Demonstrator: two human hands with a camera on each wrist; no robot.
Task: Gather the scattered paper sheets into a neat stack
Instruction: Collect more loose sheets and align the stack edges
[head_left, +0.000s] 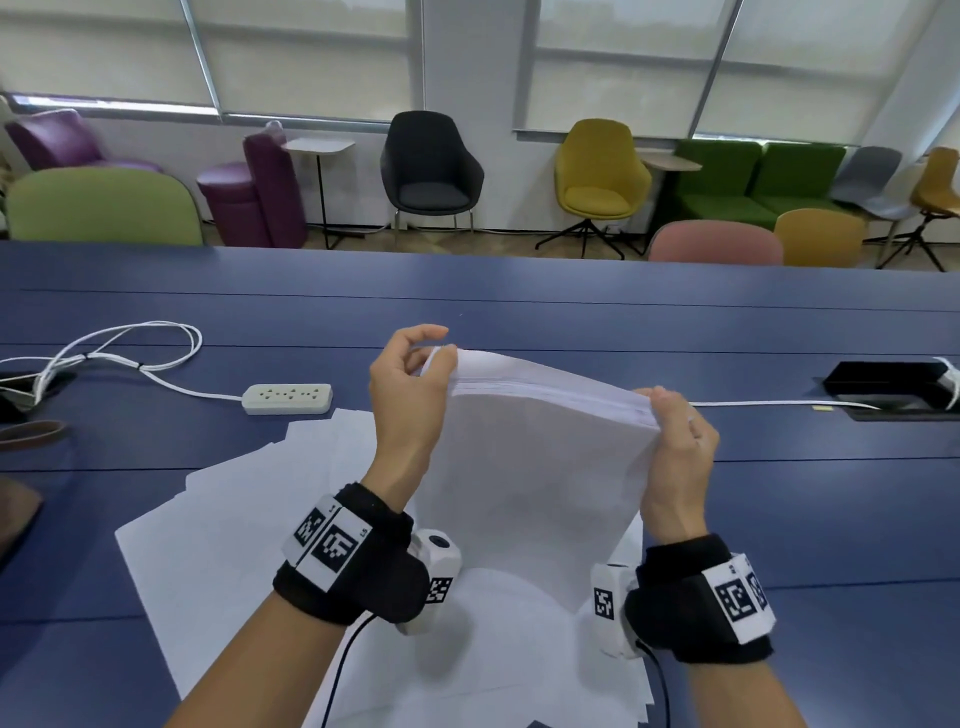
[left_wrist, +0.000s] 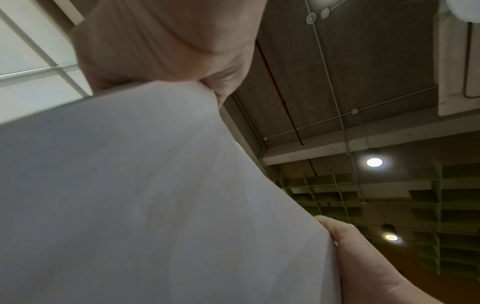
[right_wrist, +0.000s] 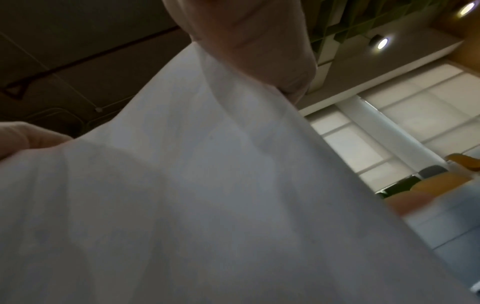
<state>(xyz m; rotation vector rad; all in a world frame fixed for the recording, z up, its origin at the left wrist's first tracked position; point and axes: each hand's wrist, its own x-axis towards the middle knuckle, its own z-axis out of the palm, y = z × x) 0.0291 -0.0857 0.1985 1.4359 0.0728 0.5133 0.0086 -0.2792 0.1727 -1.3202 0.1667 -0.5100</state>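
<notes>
A thick bundle of white paper sheets (head_left: 535, 462) stands roughly upright above the blue table (head_left: 779, 519). My left hand (head_left: 415, 384) pinches its top left corner, and my right hand (head_left: 675, 441) grips its top right corner. More loose white sheets (head_left: 234, 530) lie spread flat on the table under and to the left of the bundle. The left wrist view is filled by the paper bundle (left_wrist: 145, 195) with my left hand (left_wrist: 166, 47) above it. In the right wrist view the paper bundle (right_wrist: 207, 195) hangs below my right hand (right_wrist: 249, 41).
A white power strip (head_left: 288, 398) with its coiled cord (head_left: 124, 348) lies left of the hands. A thin white cable (head_left: 769, 403) runs right to a black cable box (head_left: 888, 387). A brown strap (head_left: 31, 434) lies at the left edge. Chairs stand beyond the table.
</notes>
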